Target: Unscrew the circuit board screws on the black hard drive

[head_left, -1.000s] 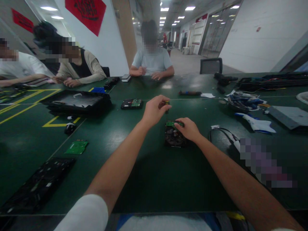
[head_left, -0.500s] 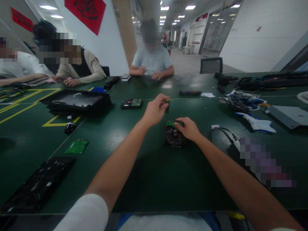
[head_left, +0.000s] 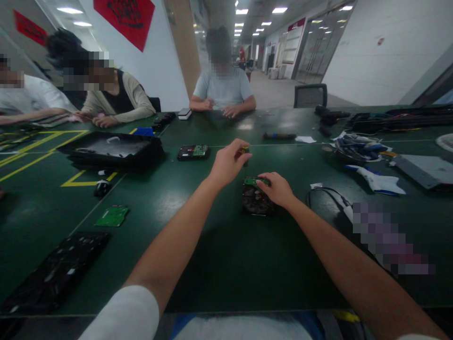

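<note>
A black hard drive (head_left: 257, 200) with a strip of green circuit board (head_left: 250, 181) at its far end lies on the table in front of me. My left hand (head_left: 230, 162) pinches the handle of a small screwdriver (head_left: 246, 158), held upright over the board's far left corner. Its thin shaft points down; whether the tip sits in a screw I cannot make out. My right hand (head_left: 277, 189) grips the drive's far right side, thumb on the board and fingers around the edge.
Another hard drive (head_left: 193, 152) lies beyond my left forearm. To the left are a loose green circuit board (head_left: 112, 216), a black panel (head_left: 58, 269), a mouse (head_left: 102, 188) and a black tray (head_left: 111, 148). On the right lie a cable (head_left: 329, 190) and a metal box (head_left: 426, 170). A person sits opposite.
The fingers of my left hand have shifted slightly around the screwdriver's handle, as if turned. My right hand and the hard drive stay in place.
</note>
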Motion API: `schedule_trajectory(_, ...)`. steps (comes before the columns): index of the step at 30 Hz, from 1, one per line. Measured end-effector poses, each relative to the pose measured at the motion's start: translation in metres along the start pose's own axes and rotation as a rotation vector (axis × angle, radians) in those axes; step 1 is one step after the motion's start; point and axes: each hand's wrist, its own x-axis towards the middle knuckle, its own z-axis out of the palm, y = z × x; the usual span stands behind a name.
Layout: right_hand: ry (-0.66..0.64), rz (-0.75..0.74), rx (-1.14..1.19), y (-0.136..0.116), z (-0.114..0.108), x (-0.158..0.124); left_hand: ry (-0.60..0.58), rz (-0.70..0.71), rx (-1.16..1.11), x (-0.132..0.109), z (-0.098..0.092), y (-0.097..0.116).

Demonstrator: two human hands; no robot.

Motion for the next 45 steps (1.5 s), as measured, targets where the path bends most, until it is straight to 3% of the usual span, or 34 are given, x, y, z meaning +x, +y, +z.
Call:
schedule_trajectory(13, 0.002, 0.000, -0.008, 0.001, 0.000, -0.001, 0.041, 0.007, 0.019, 0.001, -0.004, 0.003)
schedule_trajectory(22, 0.001, 0.007, -0.012, 0.001, 0.000, 0.000, -0.039, 0.035, 0.027, 0.002, -0.003, -0.001)
schedule_trajectory(37, 0.002, -0.001, -0.008, 0.001, 0.000, 0.000, 0.153, 0.010, 0.183, -0.006, 0.008, -0.003)
schedule_trajectory(45, 0.006, -0.007, 0.005, 0.001, 0.000, -0.001, 0.123, 0.013, 0.155, -0.005, 0.006, 0.001)
